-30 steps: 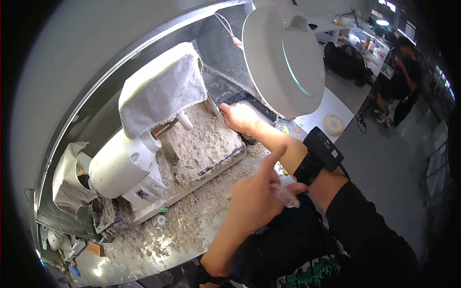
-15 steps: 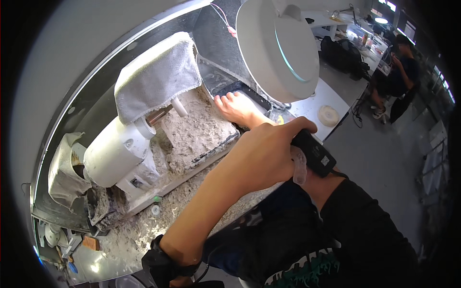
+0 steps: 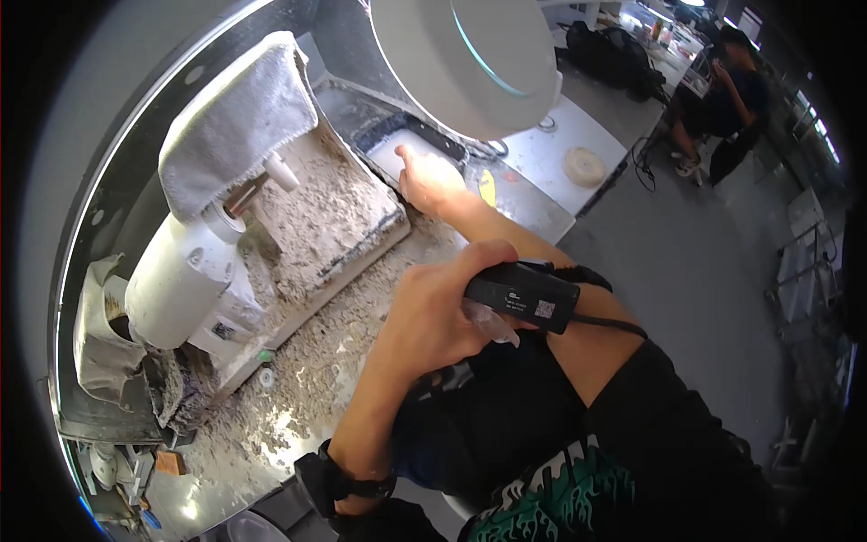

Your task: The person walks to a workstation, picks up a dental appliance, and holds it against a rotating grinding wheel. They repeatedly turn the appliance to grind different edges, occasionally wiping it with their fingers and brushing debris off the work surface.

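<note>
Holding a clear, curved plastic piece (image 3: 492, 323), the left hand (image 3: 433, 316) is closed around it, with the thumb lying at the top edge of a black box (image 3: 524, 296) worn on the right forearm. The piece sticks out below the box, just in front of the right arm. The right hand (image 3: 435, 188) is stretched forward, index finger pointing toward a dark tray (image 3: 441, 139) with something white inside; its other fingers are bent, and whether they hold anything cannot be told.

To the left of the right hand stands a white machine (image 3: 176, 280) with a copper-coloured shaft and a white cone, a grey cloth (image 3: 235, 126) draped above. Beneath the cone lies a heap of pale, gritty paste (image 3: 316, 217) — more of it is spattered across the bench (image 3: 217, 497). Right of the tray are a yellow item (image 3: 488, 187) and a round, cream-coloured disc (image 3: 584, 167). Another person (image 3: 742, 90) sits in the background, upper right.
</note>
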A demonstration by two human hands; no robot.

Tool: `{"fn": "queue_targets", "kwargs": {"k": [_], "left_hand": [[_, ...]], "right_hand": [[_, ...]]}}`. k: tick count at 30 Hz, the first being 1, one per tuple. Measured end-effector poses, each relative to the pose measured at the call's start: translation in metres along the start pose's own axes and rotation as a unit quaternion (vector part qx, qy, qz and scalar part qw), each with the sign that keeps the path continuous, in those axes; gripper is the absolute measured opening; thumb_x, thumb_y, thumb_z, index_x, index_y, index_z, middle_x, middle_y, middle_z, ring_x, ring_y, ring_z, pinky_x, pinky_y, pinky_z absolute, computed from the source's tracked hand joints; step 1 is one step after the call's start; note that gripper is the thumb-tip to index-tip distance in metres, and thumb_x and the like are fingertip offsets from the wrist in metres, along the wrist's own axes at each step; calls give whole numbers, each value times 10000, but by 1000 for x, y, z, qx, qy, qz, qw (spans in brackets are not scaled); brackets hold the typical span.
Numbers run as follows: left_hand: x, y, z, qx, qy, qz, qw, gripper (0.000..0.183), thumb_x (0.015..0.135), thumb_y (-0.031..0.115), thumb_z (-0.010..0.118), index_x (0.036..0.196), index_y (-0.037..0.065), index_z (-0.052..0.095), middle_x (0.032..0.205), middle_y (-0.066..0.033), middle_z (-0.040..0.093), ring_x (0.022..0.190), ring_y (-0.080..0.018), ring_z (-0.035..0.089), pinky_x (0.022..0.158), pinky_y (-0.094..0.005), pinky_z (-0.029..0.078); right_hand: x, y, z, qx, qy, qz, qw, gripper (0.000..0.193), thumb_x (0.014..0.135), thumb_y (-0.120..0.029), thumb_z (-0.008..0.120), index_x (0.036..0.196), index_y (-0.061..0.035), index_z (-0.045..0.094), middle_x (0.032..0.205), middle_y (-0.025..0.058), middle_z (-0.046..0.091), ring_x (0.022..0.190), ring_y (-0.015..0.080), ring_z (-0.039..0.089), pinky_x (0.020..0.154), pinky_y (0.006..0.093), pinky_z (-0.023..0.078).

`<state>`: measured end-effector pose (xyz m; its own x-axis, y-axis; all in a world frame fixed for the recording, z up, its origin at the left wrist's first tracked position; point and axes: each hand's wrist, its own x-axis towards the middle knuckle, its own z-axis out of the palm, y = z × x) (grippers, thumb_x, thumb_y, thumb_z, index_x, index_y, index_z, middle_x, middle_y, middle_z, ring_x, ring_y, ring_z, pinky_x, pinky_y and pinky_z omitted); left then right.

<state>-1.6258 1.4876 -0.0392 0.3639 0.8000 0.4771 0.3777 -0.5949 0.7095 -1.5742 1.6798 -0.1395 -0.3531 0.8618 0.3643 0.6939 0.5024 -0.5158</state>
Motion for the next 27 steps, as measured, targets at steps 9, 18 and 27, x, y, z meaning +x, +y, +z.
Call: {"fn": "queue_targets", "kwargs": {"k": [9, 18, 27], "left_hand": [[-23, -1, 6, -12, 31, -35, 999, 532, 574, 114, 803, 1055, 60, 580, 917, -122, 669, 823, -280, 668, 707, -322, 514], [-19, -20, 8, 35, -20, 6, 999, 594, 597, 89, 781, 1141, 74, 542, 873, -136, 635, 804, -326, 624, 702, -371, 498], [15, -36, 8, -98, -54, -84, 990, 619, 749, 45, 704, 1305, 99, 436, 704, -97, 619, 632, -198, 605, 665, -317, 475]], "right_hand": [[-5, -14, 18, 115, 131, -5, 985, 322, 829, -134, 532, 1146, -83, 502, 813, 150, 644, 770, 310, 636, 724, 397, 493], [12, -35, 19, 109, 47, 9, 993, 298, 833, -148, 518, 1117, -57, 510, 898, 151, 623, 859, 306, 608, 789, 398, 474], [26, -53, 15, -14, 77, -77, 994, 170, 826, -124, 499, 951, -10, 485, 841, 182, 615, 803, 344, 609, 706, 450, 497]]}}
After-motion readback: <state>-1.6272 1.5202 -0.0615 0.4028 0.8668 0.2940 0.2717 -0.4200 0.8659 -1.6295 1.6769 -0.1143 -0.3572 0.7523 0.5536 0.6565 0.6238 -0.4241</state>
